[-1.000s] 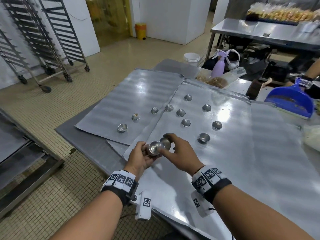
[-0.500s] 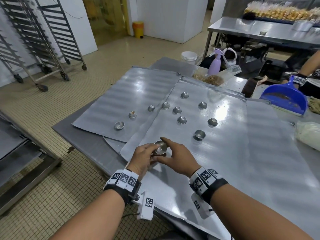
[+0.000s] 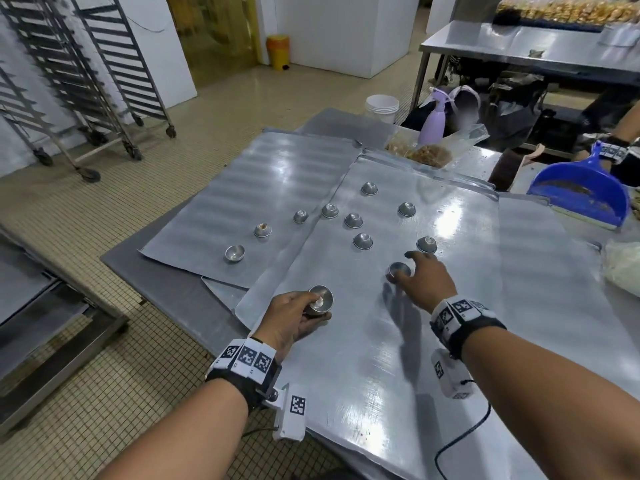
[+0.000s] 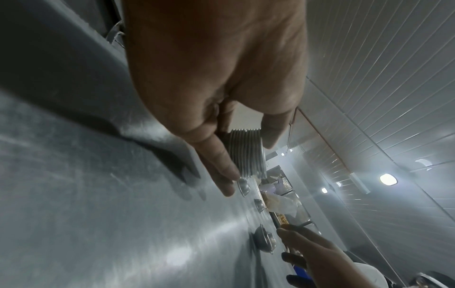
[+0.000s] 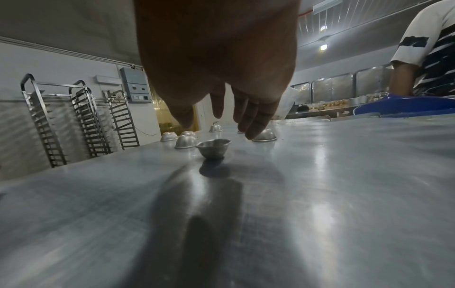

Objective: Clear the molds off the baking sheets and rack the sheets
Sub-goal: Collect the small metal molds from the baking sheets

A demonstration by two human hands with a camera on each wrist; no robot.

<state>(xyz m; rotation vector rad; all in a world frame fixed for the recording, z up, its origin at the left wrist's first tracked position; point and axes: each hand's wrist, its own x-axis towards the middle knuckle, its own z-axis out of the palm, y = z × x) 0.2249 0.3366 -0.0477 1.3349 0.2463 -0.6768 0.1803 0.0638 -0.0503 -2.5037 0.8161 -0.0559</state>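
Nine molds (image 3: 362, 241) left on sheets (image 3: 450, 341); left hand (image 3: 291, 318) grasps nested stack (image 3: 320, 300); right hand (image 3: 424, 284) released, reaching upright mold (image 3: 399, 270); racking undone

Dustpan (image 3: 585, 192) cut off at right edge, contents unclear

Head view overhead; wrist views table-level.

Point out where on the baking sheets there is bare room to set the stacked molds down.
Free: the near sheet between the two wrists, and its right part toward the blue dustpan; also the left sheet's far half. Crowded: the loose molds beyond the right hand; the left hand holds the stack.
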